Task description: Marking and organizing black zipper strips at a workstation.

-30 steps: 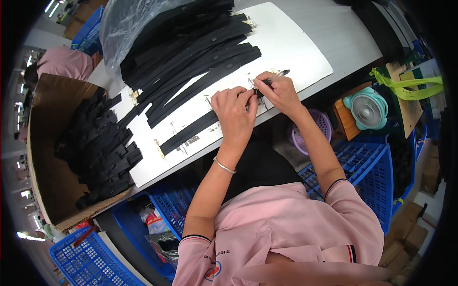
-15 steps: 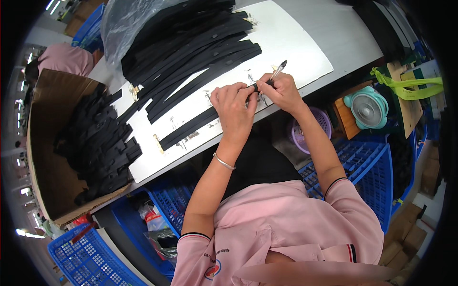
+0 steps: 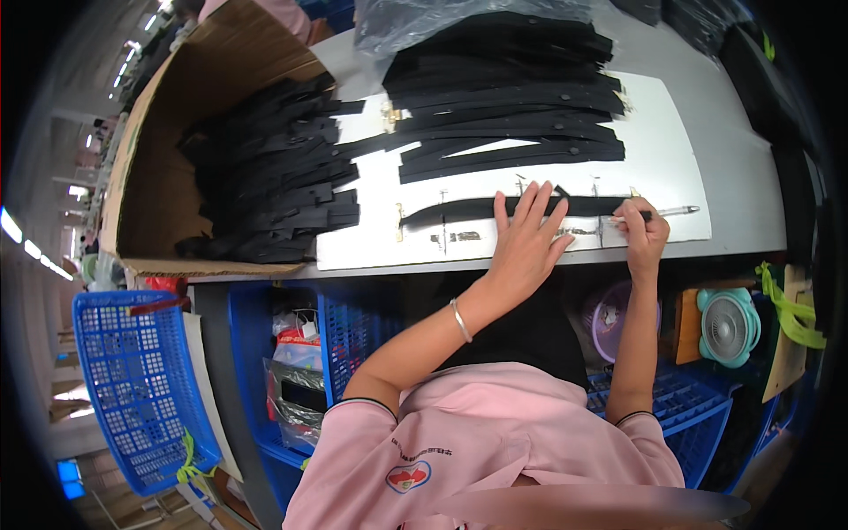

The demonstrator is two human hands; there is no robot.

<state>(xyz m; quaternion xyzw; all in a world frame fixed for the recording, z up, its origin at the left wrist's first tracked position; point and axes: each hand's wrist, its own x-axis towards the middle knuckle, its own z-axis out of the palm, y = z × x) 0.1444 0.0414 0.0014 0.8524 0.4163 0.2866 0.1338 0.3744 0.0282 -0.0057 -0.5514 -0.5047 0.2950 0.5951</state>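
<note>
A black fabric strip point(image 3: 459, 209) lies lengthwise along the near part of a white marked board point(image 3: 375, 252). My left hand point(image 3: 527, 234) rests flat across the strip's middle, fingers apart, pressing it to the board. At the strip's right end is my right hand point(image 3: 642, 231), with its fingers closed round a clear pen point(image 3: 678, 211) that points right. Its fingertips touch the strip's end, but whether they also pinch it I cannot tell. Beyond my hands, several more black strips point(image 3: 512, 106) lie in a loose pile on the board.
A cardboard box point(image 3: 141, 168) at the left overflows with black strips point(image 3: 265, 168). Clear plastic point(image 3: 375, 40) lies behind the pile. Below the grey table point(image 3: 746, 225) are blue crates point(image 3: 349, 340), a purple basket point(image 3: 605, 340) and a teal fan point(image 3: 729, 327). A blue basket point(image 3: 141, 389) stands lower left.
My view has turned, so the table sits more level. My left hand has gone from curled fingers to lying flat on the strip. My right hand, still with the pen, is now at the strip's right end.
</note>
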